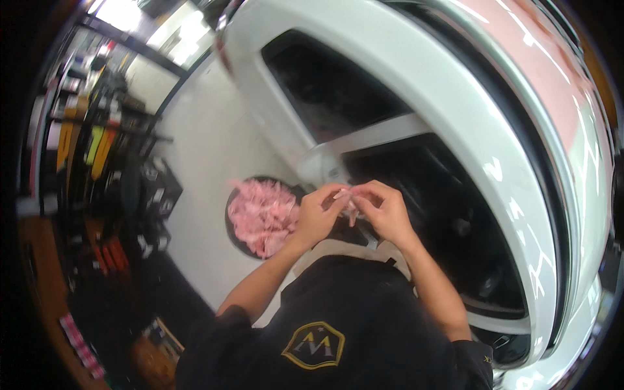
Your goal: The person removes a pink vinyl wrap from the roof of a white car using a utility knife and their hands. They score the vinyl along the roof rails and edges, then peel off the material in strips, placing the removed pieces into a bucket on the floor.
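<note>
Close in front of my body, both hands meet with their fingertips pinched together. My left hand point(318, 216) and my right hand point(389, 213) hold a small crumpled piece of thin pink film point(351, 213) between them, and part of it hangs below the fingers. Just left of my left hand, a round black bin point(231, 227) is heaped with pink film scraps point(261, 214). Beyond my hands, on the right, rises a large white car point(383, 39) with dark window-like panels point(435, 201).
Pale floor point(201, 130) runs between the car and a cluttered rack point(97, 136) of tools and boxes at the left. Dark boxes point(156, 188) stand beside that rack. A pinkish panel point(546, 65) shows on the car's far right side.
</note>
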Demonstrator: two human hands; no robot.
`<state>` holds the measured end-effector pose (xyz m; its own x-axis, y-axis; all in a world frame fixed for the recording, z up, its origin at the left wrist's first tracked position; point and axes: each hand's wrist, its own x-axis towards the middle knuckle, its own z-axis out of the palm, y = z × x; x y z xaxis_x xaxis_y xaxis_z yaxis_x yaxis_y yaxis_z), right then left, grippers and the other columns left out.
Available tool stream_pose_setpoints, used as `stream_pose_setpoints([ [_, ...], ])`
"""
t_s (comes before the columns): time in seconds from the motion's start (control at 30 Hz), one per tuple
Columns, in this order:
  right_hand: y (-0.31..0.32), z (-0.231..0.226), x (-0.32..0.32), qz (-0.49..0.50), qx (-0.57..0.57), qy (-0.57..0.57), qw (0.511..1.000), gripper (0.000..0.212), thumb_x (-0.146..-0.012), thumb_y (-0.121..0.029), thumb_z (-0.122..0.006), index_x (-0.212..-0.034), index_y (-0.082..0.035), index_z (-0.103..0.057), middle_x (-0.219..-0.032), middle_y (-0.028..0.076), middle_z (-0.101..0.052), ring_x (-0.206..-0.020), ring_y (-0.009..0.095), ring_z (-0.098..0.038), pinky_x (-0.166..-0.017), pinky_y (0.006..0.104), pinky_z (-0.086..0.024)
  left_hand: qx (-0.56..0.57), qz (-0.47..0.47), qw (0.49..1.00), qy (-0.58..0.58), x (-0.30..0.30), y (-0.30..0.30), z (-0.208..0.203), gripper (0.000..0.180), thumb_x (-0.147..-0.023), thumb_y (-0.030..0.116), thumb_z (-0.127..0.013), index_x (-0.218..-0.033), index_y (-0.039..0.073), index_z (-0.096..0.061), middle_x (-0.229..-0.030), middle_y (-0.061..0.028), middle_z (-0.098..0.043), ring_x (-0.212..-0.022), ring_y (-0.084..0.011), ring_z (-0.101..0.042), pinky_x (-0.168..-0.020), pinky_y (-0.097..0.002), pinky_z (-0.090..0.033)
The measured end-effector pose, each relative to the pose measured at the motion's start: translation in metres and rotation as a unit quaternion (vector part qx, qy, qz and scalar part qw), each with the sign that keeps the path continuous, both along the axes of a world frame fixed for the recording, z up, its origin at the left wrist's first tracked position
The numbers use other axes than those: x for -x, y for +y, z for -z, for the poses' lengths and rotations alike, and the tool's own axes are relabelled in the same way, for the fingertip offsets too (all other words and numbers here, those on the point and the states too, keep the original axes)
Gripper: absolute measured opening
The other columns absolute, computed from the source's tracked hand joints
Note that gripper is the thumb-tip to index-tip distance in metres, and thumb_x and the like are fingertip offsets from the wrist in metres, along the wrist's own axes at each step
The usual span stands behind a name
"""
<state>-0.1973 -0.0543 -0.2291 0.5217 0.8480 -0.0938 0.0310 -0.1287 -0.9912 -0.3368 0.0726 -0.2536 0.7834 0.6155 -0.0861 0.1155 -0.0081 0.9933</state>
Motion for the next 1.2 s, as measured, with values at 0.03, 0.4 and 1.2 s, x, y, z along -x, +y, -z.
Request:
stream_pose_setpoints([
  [0.03,0.008,0.013,0.012,-0.017,0.031,0.045,0.998,0.027,-0.094,-0.003,-0.066,-0.12,0.002,-0.069,-0.105,0.012,-0.071,-0.082,0.019,-0.072,-0.072,0.0292,-0.055,0.13,-0.054,0.99,0.022,0.023,-0.007,0.03,0.028,-0.093,0.017,-0.075,-0.113,-0.001,-0.067,-0.09,-0.009,-0.072,-0.079,-0.0187,-0.069,-0.07,-0.0309,-0.055],
  [0.4,-0.004,-0.018,0.038,-0.058,0.201,0.078,0.975,0.027,-0.096,-0.006,-0.065,-0.122,0.001,-0.066,-0.094,0.009,-0.072,-0.078,0.011,-0.069,-0.072,0.0285,-0.054,-0.195,-0.245,0.861,0.401,0.285,0.092,0.266,0.034,-0.092,0.026,-0.071,-0.109,-0.004,-0.071,-0.1,-0.0255,-0.072,-0.093,-0.0401,-0.069,-0.084,-0.0484,-0.053],
  [1.2,-0.24,-0.269,-0.297,-0.12,0.431,-0.583,0.678,0.032,-0.101,-0.03,-0.053,-0.091,-0.001,-0.059,-0.073,0.019,-0.068,-0.066,0.041,-0.068,-0.066,0.0498,-0.053,-0.253,0.137,0.869,-0.402,-0.279,-0.075,-0.248,0.021,-0.1,0.003,-0.053,-0.119,-0.003,-0.06,-0.11,-0.0233,-0.068,-0.089,-0.0229,-0.064,-0.079,-0.0317,-0.053],
])
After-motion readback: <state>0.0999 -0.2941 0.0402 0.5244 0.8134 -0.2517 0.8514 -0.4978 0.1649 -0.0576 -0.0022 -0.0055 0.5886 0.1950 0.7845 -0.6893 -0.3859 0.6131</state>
